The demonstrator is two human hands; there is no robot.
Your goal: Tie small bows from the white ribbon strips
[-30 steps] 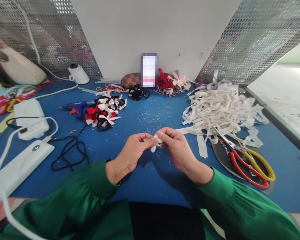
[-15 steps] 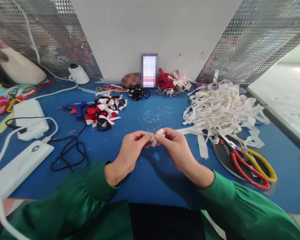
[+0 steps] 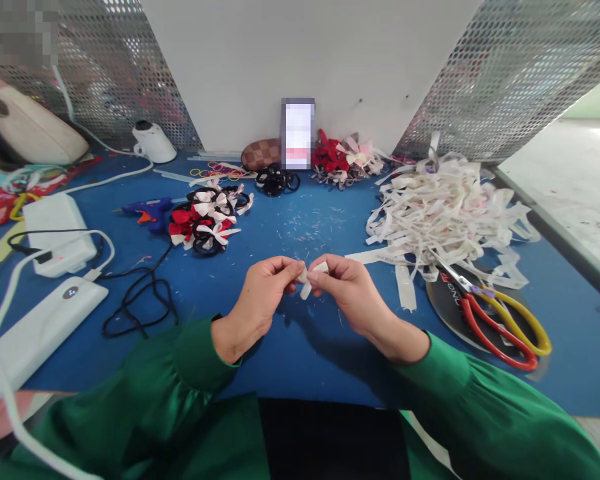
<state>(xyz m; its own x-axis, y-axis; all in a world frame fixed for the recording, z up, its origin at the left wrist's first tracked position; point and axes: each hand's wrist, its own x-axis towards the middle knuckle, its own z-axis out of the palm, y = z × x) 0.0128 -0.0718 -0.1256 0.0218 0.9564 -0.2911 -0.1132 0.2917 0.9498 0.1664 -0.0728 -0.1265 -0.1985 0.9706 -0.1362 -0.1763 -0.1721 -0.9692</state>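
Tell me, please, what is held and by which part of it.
A white ribbon piece, pinched in the left grip and right grip; the exact spot is hidden.

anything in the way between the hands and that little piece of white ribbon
Nothing visible: the left hand and right hand both pinch the white ribbon directly. The scissors lie off to the right and the bow hair ties beyond the left hand, neither in between.
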